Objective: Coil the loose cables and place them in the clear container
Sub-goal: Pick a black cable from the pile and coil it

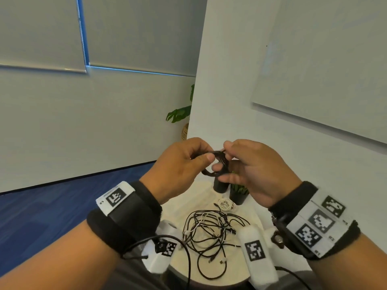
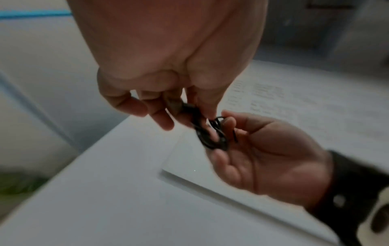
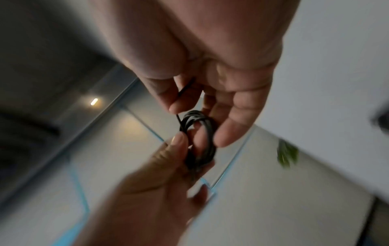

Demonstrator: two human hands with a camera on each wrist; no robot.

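Both hands hold one small black coil (image 1: 215,164) in the air above the desk (image 1: 211,266). Left hand (image 1: 180,166) has its grip closed on the coil, thumb and curled fingers pinching its near side. Right hand (image 1: 255,170) pinches the coil's loose end between thumb and forefinger at the top, while its other fingers lie straighter under the loops. In the right wrist view the coil (image 3: 200,139) shows several turns, with a thin tail running up under the thumb. Wrists are raised and turned toward each other, knuckles up, and each carries a black band with printed markers.

Below, on the round desk, lies one tangle (image 1: 209,231) of loose black and white cables; how many cannot be counted. One small white coil (image 1: 226,204) sits just beyond it. Two black pots (image 1: 238,195) stand at the far edge, one with green leaves. No clear container can be made out for certain.
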